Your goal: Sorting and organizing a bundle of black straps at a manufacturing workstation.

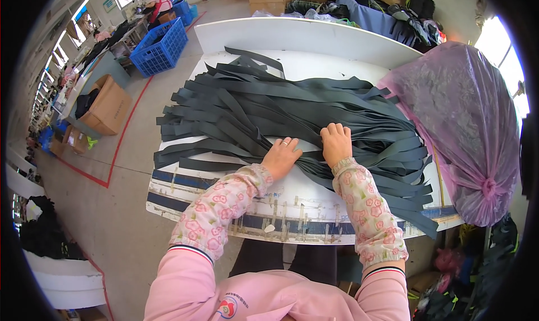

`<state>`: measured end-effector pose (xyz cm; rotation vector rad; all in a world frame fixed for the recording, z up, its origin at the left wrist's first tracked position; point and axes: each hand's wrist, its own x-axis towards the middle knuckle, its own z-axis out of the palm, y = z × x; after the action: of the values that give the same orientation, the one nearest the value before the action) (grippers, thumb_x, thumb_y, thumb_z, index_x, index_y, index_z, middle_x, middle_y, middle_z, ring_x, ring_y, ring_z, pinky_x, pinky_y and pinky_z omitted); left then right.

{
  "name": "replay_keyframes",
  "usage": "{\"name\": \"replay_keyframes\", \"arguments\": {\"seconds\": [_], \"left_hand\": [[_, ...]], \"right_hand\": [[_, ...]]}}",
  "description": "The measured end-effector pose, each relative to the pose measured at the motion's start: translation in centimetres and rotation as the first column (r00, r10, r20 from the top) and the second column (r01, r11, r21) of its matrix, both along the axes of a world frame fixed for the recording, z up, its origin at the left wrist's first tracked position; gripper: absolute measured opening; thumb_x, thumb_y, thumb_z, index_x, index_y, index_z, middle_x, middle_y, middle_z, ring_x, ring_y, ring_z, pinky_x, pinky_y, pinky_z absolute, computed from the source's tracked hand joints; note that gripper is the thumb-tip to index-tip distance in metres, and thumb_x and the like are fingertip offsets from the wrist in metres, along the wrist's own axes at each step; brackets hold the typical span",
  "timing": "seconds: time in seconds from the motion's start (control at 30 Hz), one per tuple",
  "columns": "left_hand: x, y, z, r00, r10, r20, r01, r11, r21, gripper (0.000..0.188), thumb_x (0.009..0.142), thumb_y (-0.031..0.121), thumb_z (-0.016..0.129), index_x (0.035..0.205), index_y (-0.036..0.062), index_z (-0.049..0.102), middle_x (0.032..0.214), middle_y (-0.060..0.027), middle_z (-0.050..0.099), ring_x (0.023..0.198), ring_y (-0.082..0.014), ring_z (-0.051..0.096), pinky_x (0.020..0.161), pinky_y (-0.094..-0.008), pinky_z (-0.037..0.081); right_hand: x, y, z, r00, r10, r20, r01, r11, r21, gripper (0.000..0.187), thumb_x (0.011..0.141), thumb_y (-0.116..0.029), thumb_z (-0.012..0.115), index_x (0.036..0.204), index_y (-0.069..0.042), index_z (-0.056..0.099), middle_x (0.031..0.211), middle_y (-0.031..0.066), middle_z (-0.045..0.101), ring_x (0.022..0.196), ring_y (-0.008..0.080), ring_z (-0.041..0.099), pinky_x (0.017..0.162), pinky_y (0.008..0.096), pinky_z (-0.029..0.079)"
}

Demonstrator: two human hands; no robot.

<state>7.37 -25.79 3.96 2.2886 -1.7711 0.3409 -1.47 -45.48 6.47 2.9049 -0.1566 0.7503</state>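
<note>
A thick heap of dark grey-green fabric strips (269,105) lies lengthwise across a white table (314,208), their cut ends fanning out at both sides. My left hand (282,157), with a ring on one finger, is at the near edge of the heap, its fingers curled onto several strips. Close to its right, my right hand (337,144) has its fingers bent down over the strips near the middle. The fingertips of both hands are partly hidden among the strips. Floral sleeve covers reach down to both wrists.
A large tied pink plastic bag (460,119) stands at the table's right side. A raised white board (303,34) borders the far edge. On the left are a blue plastic crate (160,48) and a cardboard box (106,107). Another person (160,3) is far off.
</note>
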Motion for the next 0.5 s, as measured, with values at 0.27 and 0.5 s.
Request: {"name": "replay_keyframes", "arguments": {"seconds": [0.27, 0.5], "left_hand": [[0.3, 0.9, -0.4, 0.996, -0.051, 0.076, 0.061, 0.991, -0.123, 0.018, 0.079, 0.014, 0.063, 0.098, 0.0122, 0.064, 0.127, -0.0107, 0.053, 0.124, -0.0289, 0.046, 0.105, -0.0493, 0.032], [1.2, 0.1, -0.7, 0.987, -0.153, 0.041, 0.153, 0.988, -0.018, 0.038, 0.066, 0.012, 0.077, 0.099, 0.0109, 0.059, 0.120, -0.0091, 0.058, 0.121, -0.0299, 0.051, 0.111, -0.0599, 0.028]], "right_hand": [[-3.2, 1.0, -0.6, 0.969, 0.245, -0.010, -0.233, 0.933, 0.272, 0.022, 0.075, -0.007, 0.069, 0.092, -0.010, 0.056, 0.082, 0.0057, 0.063, 0.081, 0.0279, 0.063, 0.072, 0.0388, 0.047], [-3.6, 2.0, -1.5, 0.879, 0.248, -0.407, 0.080, 0.766, 0.638, 0.036, 0.082, -0.026, 0.075, 0.110, -0.010, 0.061, 0.095, 0.0144, 0.071, 0.088, 0.0348, 0.068, 0.076, 0.0445, 0.053]]}}
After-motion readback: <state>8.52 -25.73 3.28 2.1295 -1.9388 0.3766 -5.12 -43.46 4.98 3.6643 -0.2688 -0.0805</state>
